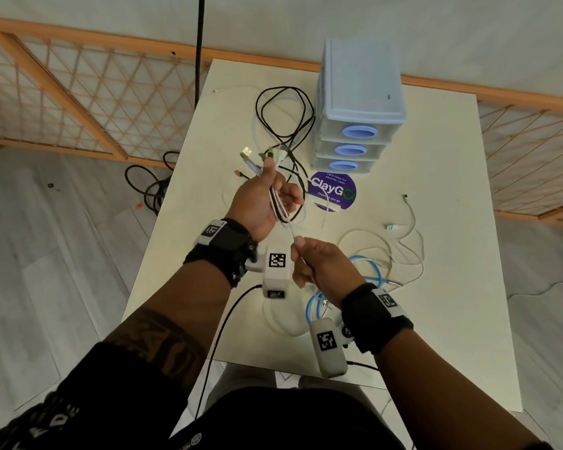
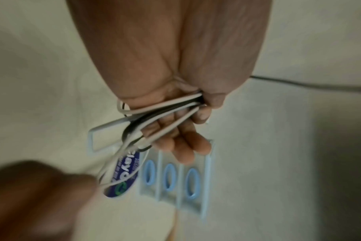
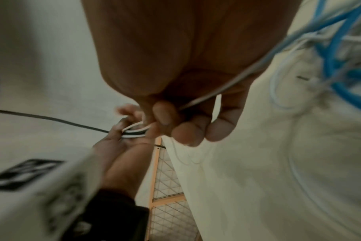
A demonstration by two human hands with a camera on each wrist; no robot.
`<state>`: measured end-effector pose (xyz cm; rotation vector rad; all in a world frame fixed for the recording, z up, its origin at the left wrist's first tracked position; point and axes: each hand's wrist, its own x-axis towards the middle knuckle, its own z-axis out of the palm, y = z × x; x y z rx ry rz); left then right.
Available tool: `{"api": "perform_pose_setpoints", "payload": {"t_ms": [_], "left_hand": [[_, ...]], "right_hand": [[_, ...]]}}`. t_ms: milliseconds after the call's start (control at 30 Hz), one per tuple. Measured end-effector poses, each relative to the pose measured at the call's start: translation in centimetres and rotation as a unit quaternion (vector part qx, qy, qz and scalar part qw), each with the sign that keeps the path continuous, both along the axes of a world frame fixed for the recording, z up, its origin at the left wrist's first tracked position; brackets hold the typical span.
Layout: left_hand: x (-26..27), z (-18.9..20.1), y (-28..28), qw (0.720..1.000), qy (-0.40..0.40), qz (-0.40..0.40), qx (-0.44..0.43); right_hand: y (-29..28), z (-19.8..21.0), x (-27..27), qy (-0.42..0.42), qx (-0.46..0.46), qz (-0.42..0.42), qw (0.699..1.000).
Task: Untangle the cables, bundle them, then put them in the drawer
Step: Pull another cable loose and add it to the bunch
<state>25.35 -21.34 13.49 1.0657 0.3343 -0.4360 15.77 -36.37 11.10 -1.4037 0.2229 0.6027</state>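
My left hand [image 1: 267,196] is raised over the table's middle and grips a bunch of white and black cables [image 1: 278,203], their plug ends [image 1: 264,157] sticking up past the fingers. The left wrist view shows the same bunch [image 2: 155,114] pinned between thumb and palm. Just below it, my right hand [image 1: 312,258] pinches one thin white cable [image 3: 216,91] that runs up into the bunch. A small blue three-drawer unit [image 1: 358,102] stands at the back of the table, all drawers closed.
Loose black and white cables [image 1: 283,115] lie left of the drawers. A blue cable coil [image 1: 368,271] and thin white cables [image 1: 407,241] lie at the right. A purple round sticker [image 1: 333,190] sits before the drawers. The table edge [image 1: 163,222] and a wooden lattice barrier [image 1: 78,99] are at left.
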Motion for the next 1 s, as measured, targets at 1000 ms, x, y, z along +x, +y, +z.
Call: {"api": "perform_pose_setpoints", "payload": {"t_ms": [1000], "left_hand": [[0.6, -0.4, 0.2, 0.983, 0.012, -0.057, 0.172]], "right_hand": [[-1.0, 1.1, 3.9, -0.008, 0.111, -0.072, 0.991]]}}
